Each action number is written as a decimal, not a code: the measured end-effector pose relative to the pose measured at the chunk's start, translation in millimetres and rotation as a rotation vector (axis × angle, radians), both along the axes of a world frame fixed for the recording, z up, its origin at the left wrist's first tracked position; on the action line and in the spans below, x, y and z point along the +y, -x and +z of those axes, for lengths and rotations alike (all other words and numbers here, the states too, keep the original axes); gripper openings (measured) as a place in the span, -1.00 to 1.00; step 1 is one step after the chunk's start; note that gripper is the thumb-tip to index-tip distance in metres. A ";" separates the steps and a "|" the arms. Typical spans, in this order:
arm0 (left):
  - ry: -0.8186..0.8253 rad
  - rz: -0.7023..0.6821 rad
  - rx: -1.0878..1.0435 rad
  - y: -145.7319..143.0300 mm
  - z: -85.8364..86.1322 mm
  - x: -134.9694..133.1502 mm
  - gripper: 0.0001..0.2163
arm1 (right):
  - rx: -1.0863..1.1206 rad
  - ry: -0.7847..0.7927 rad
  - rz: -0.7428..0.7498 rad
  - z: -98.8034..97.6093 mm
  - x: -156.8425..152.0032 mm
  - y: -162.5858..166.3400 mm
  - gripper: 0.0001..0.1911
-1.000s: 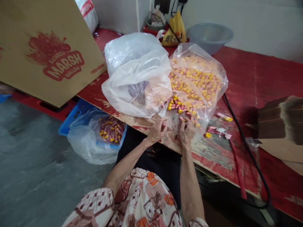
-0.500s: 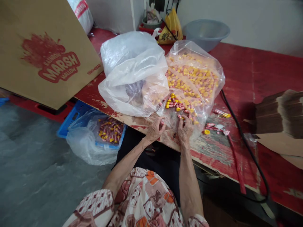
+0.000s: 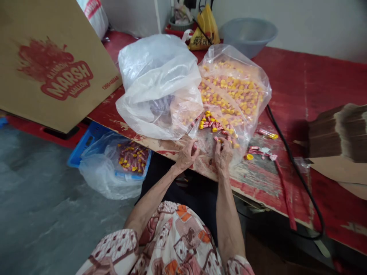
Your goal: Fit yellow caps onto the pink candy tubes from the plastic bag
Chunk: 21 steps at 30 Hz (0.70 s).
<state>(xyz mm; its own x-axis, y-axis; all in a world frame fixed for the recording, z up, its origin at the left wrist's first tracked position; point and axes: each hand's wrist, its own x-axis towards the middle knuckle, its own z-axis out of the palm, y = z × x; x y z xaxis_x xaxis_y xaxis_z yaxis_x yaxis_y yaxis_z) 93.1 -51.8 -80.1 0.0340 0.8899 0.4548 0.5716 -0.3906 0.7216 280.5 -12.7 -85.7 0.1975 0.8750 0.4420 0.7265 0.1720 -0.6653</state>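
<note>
My left hand [image 3: 187,156] rests at the table edge, its fingers pinched round a small red-and-white labelled tube. To its right, my right hand [image 3: 223,156] has its fingers curled round another small tube [image 3: 218,139] with a bit of yellow on it. Both are at the mouth of a clear plastic bag [image 3: 265,86] full of yellow-capped tubes. Several loose tubes [image 3: 211,123] lie just beyond my fingers. A whitish plastic bag [image 3: 160,72] slumps beside the clear one.
At the left stands a cardboard box [image 3: 54,80]. A blue crate [image 3: 77,147] below the table edge holds a bag of tubes. A black cable [image 3: 289,160], a yellow cap [image 3: 249,157], stacked cardboard [image 3: 338,133] and a grey basin [image 3: 249,34] lie right and behind.
The view has shifted slightly. Both hands stay almost in place, with the fingers still closed on the small tubes.
</note>
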 end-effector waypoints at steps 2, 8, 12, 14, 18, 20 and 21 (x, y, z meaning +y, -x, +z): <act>0.006 -0.003 0.001 0.2 -0.9 -0.1 -0.70 | 0.002 -0.008 -0.005 0.8 -0.5 1.0 -0.62; -0.011 0.000 -0.007 1.3 -0.9 0.7 -0.70 | 0.000 0.011 -0.003 0.6 -0.3 1.3 -0.61; 0.028 0.003 0.001 2.3 -0.6 1.4 -0.71 | 0.014 0.017 0.002 1.2 -0.1 1.1 -0.61; 0.037 0.002 -0.001 2.8 -0.9 1.4 -0.70 | 0.020 0.020 0.008 2.3 -0.6 1.0 -0.62; 0.059 0.005 -0.002 3.7 -1.9 1.2 -0.69 | 0.030 0.038 0.024 4.5 -1.5 0.6 -0.64; 0.071 0.002 -0.002 4.0 -2.4 1.2 -0.69 | 0.034 0.033 0.032 5.0 -1.8 0.5 -0.65; 0.073 -0.002 -0.002 4.2 -2.5 1.3 -0.69 | 0.032 0.029 0.034 5.0 -1.9 0.6 -0.64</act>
<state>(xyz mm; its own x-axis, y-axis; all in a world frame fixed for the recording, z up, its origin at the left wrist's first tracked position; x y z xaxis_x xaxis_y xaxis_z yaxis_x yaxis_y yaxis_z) 88.9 -50.5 -82.6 0.0352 0.9208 0.3885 0.5690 -0.3380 0.7496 279.9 -14.6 -80.7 0.1816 0.8939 0.4098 0.6988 0.1759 -0.6934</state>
